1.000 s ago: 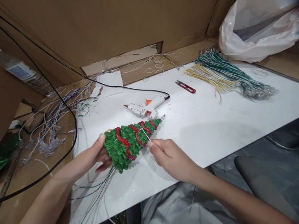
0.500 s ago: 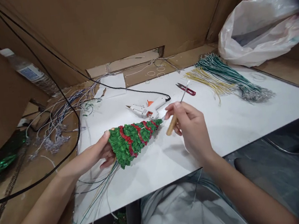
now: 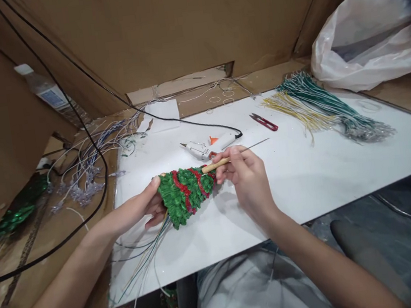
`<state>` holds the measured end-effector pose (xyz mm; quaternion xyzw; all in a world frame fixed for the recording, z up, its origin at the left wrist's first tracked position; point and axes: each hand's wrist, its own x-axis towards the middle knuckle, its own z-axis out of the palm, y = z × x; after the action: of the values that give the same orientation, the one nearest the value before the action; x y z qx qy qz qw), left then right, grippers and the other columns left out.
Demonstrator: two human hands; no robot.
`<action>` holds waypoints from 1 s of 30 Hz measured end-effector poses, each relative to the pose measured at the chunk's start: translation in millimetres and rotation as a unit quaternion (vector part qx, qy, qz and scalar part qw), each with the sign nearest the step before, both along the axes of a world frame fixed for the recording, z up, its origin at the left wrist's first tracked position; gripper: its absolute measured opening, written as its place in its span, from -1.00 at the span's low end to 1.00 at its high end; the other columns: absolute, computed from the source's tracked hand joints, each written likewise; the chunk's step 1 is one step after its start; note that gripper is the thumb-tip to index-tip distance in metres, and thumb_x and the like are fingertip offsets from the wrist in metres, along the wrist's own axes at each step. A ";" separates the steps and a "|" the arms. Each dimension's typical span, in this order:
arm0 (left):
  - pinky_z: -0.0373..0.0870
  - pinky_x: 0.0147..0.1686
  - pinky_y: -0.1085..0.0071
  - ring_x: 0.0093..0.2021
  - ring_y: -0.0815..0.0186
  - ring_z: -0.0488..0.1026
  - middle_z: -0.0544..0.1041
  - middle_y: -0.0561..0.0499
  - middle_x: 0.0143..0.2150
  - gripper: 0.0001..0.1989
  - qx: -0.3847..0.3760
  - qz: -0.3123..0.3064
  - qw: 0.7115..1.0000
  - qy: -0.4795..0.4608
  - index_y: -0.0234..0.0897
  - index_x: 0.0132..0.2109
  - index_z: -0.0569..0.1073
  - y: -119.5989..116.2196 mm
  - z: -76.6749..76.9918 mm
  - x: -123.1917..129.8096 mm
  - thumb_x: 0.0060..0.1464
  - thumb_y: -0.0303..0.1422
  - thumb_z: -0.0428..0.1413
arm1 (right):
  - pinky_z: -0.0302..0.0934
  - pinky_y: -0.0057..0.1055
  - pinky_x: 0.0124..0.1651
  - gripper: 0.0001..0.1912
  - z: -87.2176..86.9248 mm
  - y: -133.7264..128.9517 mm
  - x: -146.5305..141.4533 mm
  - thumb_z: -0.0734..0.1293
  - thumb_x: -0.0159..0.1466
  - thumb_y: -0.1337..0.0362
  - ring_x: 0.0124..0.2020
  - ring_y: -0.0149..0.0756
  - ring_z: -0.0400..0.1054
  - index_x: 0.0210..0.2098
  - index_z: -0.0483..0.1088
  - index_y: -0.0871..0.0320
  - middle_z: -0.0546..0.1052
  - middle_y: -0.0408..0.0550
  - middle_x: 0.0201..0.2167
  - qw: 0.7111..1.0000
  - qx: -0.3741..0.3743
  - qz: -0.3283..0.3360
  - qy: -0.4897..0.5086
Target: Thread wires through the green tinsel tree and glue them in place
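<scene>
Over the table's [image 3: 305, 176] near left part, the tree [image 3: 177, 205] lies between the hands, its long axis running left to right, the left hand [image 3: 144, 202] gripping its base, the right hand [image 3: 249, 178], nearer the tip, pinching a wood-handled tool [image 3: 214, 165].

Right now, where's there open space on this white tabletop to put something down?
Widest: the white tabletop's right-hand stretch, between the right hand and the green wire bundle. A smaller patch lies nearer you than the tree, bordered by trailing wires and the front edge. It's crowded behind, with the glue gun and red snips, and left, among tangled wires.
</scene>
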<state>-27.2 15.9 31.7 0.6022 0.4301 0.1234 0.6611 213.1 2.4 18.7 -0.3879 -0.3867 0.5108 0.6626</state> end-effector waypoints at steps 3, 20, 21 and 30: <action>0.02 -0.63 0.44 -0.66 0.43 0.04 0.16 0.12 -0.59 -0.43 0.005 -0.006 1.000 -0.003 -0.26 -0.30 0.32 0.2 -0.1 -0.2 0.20 0.10 -0.34 | 0.16 -0.52 -0.57 -0.78 1.5 -1.3 -1.3 0.15 0.33 0.15 -0.62 -0.55 0.24 -0.39 0.22 0.12 0.43 -0.16 -0.43 0.994 0.027 -0.101 0.016; -0.01 -0.66 0.45 -0.66 0.45 0.04 0.06 0.12 -0.59 -0.45 0.002 0.018 1.000 -0.011 -0.24 -0.45 0.18 0.5 -3.9 -1.4 0.17 0.12 -0.29 | 0.22 -0.49 -0.48 -0.77 0.5 -9.0 -12.1 0.11 0.35 0.12 -0.57 -0.53 0.27 -0.36 0.19 0.10 0.42 -0.17 -0.37 0.996 0.010 -0.081 0.027; -0.01 -0.66 0.45 -0.66 0.45 0.05 0.04 0.13 -0.59 -0.46 0.005 0.020 1.000 -0.016 -0.24 -0.46 0.18 0.9 -4.6 -1.8 0.17 0.12 -0.28 | 0.20 -0.50 -0.50 -0.77 1.3 -8.8 -11.5 0.10 0.36 0.13 -0.59 -0.54 0.25 -0.37 0.18 0.09 0.40 -0.19 -0.39 0.994 0.018 -0.108 0.024; -0.03 -0.65 0.45 -0.65 0.44 0.04 0.08 0.13 -0.59 -0.47 -0.006 0.019 1.000 -0.016 -0.25 -0.41 0.22 1.8 -6.2 -6.2 0.19 0.10 -0.30 | 0.17 -0.50 -0.53 -0.79 1.6 -5.1 -6.3 0.13 0.34 0.18 -0.60 -0.54 0.25 -0.39 0.19 0.12 0.41 -0.16 -0.41 0.996 0.009 -0.083 0.043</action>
<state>-33.4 17.8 25.5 0.5879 0.4311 0.1429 0.6694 206.8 -2.7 20.3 -0.3903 -0.3292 0.4666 0.7222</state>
